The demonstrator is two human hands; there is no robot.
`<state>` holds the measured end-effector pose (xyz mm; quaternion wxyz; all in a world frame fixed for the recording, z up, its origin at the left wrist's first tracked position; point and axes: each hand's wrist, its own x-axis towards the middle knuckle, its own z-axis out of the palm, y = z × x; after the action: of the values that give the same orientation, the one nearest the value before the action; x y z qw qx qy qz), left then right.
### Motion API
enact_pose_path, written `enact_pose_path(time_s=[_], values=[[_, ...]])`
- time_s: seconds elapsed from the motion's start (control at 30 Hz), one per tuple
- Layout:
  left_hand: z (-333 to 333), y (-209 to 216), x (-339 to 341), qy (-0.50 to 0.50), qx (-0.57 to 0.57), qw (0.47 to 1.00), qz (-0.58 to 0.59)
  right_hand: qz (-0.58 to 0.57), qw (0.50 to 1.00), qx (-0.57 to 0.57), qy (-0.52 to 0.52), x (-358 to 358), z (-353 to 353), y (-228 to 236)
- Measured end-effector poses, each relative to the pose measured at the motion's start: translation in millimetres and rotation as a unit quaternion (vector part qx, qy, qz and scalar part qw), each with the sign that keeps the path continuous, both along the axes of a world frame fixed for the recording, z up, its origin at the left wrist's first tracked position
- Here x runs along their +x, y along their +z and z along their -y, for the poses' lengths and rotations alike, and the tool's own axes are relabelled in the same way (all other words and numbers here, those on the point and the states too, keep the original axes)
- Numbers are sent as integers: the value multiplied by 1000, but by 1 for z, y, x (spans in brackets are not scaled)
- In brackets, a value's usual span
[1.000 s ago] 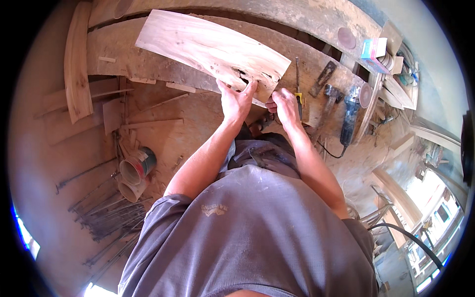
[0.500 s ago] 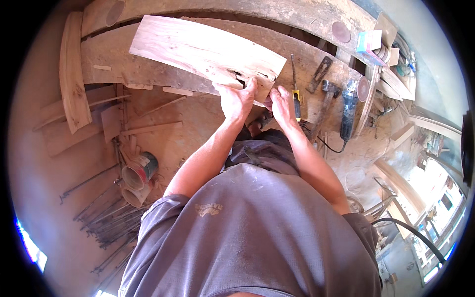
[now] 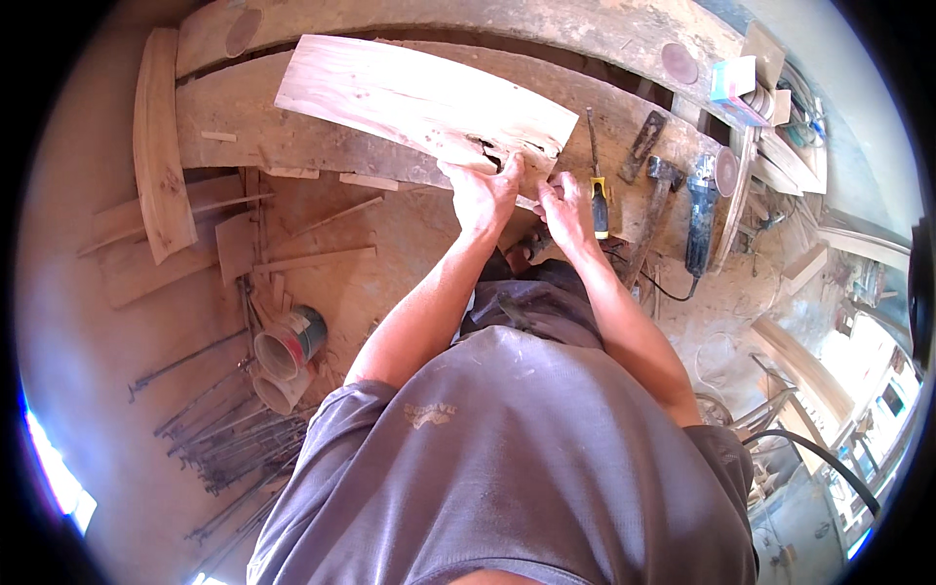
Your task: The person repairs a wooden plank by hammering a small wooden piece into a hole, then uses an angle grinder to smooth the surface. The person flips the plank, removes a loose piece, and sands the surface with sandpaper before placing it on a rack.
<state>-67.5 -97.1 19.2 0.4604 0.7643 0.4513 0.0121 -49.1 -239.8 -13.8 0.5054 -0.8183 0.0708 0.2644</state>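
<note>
A pale wooden board (image 3: pixel 400 93) lies slantwise over the workbench, its near right end sticking out toward me. Close to that end is a dark, ragged knot hole (image 3: pixel 485 148). My left hand (image 3: pixel 485 198) grips the board's near edge just below the hole, thumb on the upper face and the other fingers partly hidden. At the near right corner, my right hand (image 3: pixel 568 210) is closed in a pinch against the wood. Whatever its fingertips hold is too small or hidden to make out. A screwdriver (image 3: pixel 599 200) with a yellow and black handle lies just right of that hand.
On the workbench (image 3: pixel 229 102), to the right, lie a hammer (image 3: pixel 651 210), a dark flat metal piece (image 3: pixel 643 144) and a corded angle grinder (image 3: pixel 700 219). An opened box of discs (image 3: pixel 746 93) stands beyond. A long plank (image 3: pixel 161 156), buckets (image 3: pixel 291 346) and metal bars (image 3: pixel 239 448) are at left.
The whole view has shifted slightly, so things appear a little farther right. My left hand keeps its hold on the board; my right fingers have moved slightly at the corner.
</note>
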Motion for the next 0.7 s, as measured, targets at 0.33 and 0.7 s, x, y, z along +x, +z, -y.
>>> enact_pose_path(time_s=[0.33, 0.7], values=[[0, -25, -26, -28, -16, 983, 181, -26, 999, -10, 23, -7, 0, 3], [-13, -21, -28, 73, -259, 934, 236, -97, 995, 22, 31, -6, 7, 11]])
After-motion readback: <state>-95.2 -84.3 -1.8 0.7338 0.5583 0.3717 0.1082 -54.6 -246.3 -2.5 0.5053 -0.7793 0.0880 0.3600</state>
